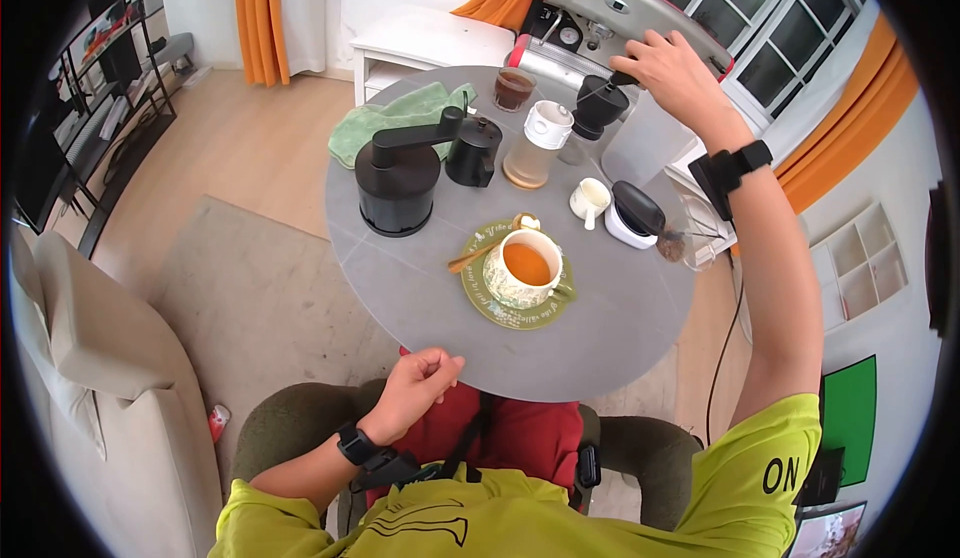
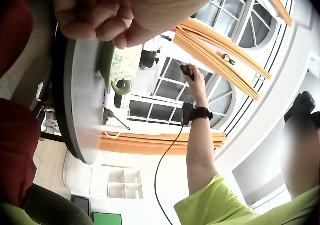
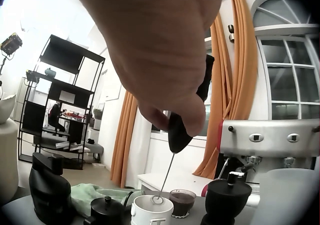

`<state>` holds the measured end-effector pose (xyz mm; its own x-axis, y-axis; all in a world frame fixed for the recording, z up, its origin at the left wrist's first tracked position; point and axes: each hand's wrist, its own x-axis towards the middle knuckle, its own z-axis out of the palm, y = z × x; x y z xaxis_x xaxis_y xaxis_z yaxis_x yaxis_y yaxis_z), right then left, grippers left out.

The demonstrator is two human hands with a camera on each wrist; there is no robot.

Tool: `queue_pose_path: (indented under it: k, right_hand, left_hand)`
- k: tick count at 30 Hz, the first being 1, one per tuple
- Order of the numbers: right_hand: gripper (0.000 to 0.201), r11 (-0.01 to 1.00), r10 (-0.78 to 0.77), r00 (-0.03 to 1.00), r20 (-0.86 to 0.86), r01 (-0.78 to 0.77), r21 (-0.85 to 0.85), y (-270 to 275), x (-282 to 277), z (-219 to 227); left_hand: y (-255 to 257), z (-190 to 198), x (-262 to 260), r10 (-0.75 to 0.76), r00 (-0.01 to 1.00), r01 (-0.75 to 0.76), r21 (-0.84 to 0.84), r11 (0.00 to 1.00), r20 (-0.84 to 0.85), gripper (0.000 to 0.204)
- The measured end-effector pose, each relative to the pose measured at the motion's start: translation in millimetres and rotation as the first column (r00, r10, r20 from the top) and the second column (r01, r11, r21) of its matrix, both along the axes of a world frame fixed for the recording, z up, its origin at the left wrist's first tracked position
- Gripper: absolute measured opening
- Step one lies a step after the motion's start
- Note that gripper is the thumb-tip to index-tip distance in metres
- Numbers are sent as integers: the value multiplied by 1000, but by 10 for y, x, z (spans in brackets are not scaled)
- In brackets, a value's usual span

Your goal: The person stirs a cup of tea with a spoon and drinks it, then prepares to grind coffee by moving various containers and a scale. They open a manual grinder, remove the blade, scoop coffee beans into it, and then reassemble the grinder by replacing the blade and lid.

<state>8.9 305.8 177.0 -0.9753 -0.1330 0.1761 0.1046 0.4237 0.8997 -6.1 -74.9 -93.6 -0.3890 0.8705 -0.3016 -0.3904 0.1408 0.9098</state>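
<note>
The left hand (image 1: 418, 386) rests at the near edge of the round gray table (image 1: 420, 298). Its fingers are curled in loosely and it holds nothing.

Past it, in the middle of the table, a cup of orange tea (image 1: 524, 266) sits on a green saucer (image 1: 552, 310). A gold spoon (image 1: 473, 254) lies on the saucer's left side. Behind them stand a big black coffee grinder (image 1: 398, 183), a small black pot (image 1: 473, 151), a jar with a white lid (image 1: 533, 144), a little white cup (image 1: 590, 198) and a black and white scoop (image 1: 634, 214).

Farthest away, the right hand (image 1: 672, 76) is held up high. It grips a black milk frother (image 3: 189, 116). The frother points almost straight down, tipped a little to the side. Its thin wire ends in a small ring just over the white jug (image 3: 152, 210). A glass of dark coffee (image 3: 181, 202), a black grinder (image 3: 227, 197) and the silver coffee machine (image 3: 270, 140) stand close by.
</note>
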Motion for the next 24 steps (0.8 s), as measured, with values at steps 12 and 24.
queue_pose_path:
  k: [12,24]
  right_hand:
    - [27,1000,22,996,89,-22,1,-118,-406,-69]
    - [32,996,-57,998,26,59,-65,0,-217,9]
  left_hand:
    - [-7,5,6,-23,1000,23,27,999,13,29]
    - [-6,4,4,-30,1000,30,22,999,9,28]
